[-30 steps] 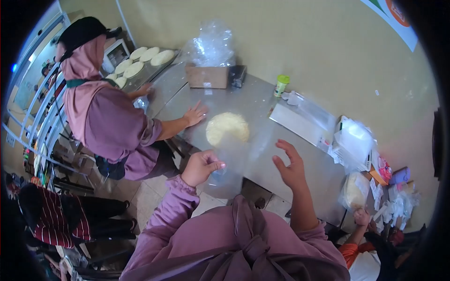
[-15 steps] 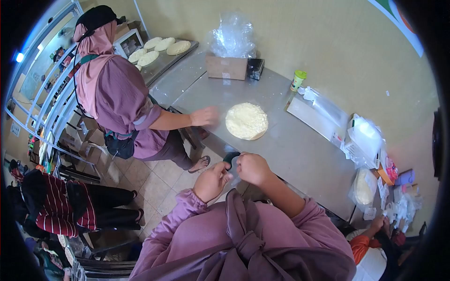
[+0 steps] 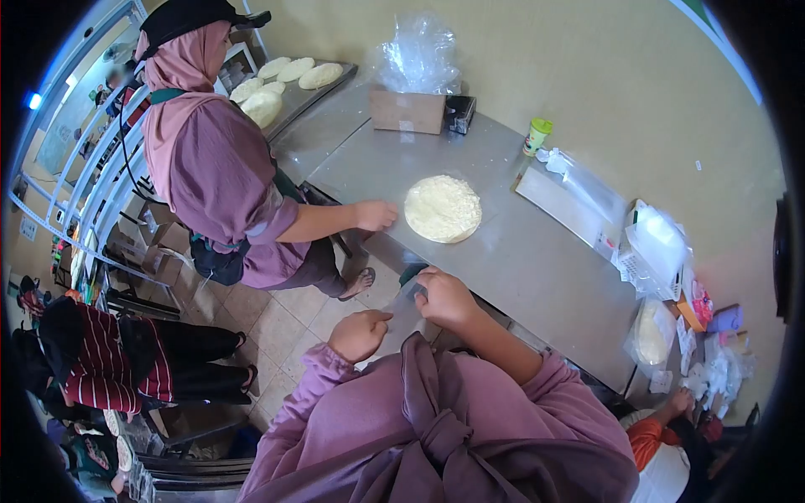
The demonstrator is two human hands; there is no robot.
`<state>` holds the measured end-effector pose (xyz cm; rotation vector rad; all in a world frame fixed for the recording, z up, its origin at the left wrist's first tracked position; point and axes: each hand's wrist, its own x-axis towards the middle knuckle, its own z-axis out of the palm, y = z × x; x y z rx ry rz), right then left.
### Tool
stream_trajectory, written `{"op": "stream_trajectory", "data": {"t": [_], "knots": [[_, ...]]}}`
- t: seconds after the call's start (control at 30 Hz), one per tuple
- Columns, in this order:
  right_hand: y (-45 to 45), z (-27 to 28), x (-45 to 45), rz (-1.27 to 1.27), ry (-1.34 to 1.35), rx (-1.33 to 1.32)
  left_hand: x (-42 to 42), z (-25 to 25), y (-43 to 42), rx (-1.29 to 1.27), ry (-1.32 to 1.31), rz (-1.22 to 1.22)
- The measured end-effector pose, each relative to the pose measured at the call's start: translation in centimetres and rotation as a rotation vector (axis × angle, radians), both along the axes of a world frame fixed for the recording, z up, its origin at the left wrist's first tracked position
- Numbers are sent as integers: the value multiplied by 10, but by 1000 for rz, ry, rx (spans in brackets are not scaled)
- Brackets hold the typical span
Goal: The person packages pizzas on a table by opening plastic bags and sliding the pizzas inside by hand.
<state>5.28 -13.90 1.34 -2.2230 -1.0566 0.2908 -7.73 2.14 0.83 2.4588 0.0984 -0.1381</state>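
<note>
Between my two hands stretches a clear plastic sheet or bag (image 3: 404, 317), low at the table's near edge. My left hand (image 3: 359, 334) is closed on its left side. The fingers of my right hand (image 3: 444, 298) pinch its upper right part. Beyond them on the metal table lies a flat round pizza base (image 3: 443, 209), covered with a pale, crumbly topping that looks like grated cheese. A co-worker's hand (image 3: 375, 215) rests by the table edge, just left of the base and apart from it.
More pale rounds (image 3: 293, 70) sit on a tray at the back left, beside a co-worker (image 3: 210, 159). At the back stand a cardboard box (image 3: 407, 112) with plastic bags and a green-lidded cup (image 3: 537, 137). Plastic packaging (image 3: 579, 189) and a white basket (image 3: 650, 260) line the right.
My hands have moved farther apart, spreading the clear plastic between them; the left has gone left and down. The co-worker has leaned toward the table.
</note>
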Motion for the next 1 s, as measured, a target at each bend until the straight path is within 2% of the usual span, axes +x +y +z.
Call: {"op": "stream_trajectory", "data": {"t": [0.1, 0.17, 0.2, 0.27, 0.3, 0.37, 0.5, 0.57, 0.63, 0.7, 0.73, 0.8, 0.83, 0.9, 0.93, 1.0], "knots": [[-4, -1, 10, 27, 30, -6, 1, 1, -2, -56, 23, 99], [-8, 0, 13, 51, 50, 38, 8, 8, -6, 162, 314, 151], [-10, 0, 15, 74, 63, 84, 7, 2, -7, 162, 318, 150], [-15, -2, 19, 80, 78, 51, 4, -10, -7, 70, -70, 183], [-17, -3, 20, 88, 94, 18, 5, -10, -7, 73, -65, 183], [-21, -10, 25, 104, 118, -9, 4, -9, -9, -77, -54, 246], [-27, -21, 44, 136, 199, -36, 1, -28, -19, 70, -9, 125], [-31, -28, 54, 185, 198, -37, 1, -42, -25, -28, 87, 150], [-35, -32, 69, 235, 192, -32, 5, -43, -27, -89, 51, 227], [-42, -34, 87, 241, 723, 70, 8, -45, -28, -155, 18, 304], [-45, -44, 95, 248, 726, 69, 7, -54, -25, -168, -35, 335], [-49, -80, 112, -280, 1304, 379, 6, -63, -25, -174, -87, 370], [-49, -94, 119, -274, 1309, 379, 4, -65, -26, -183, -68, 410], [-48, -123, 134, -731, 1512, 721, 1, -65, -28, -184, -48, 453], [-47, -139, 140, -726, 1519, 721, -1, -65, -28, -160, -50, 467], [-43, -161, 154, -886, 1615, 794, -7, -67, -28, -128, -57, 492]]}}
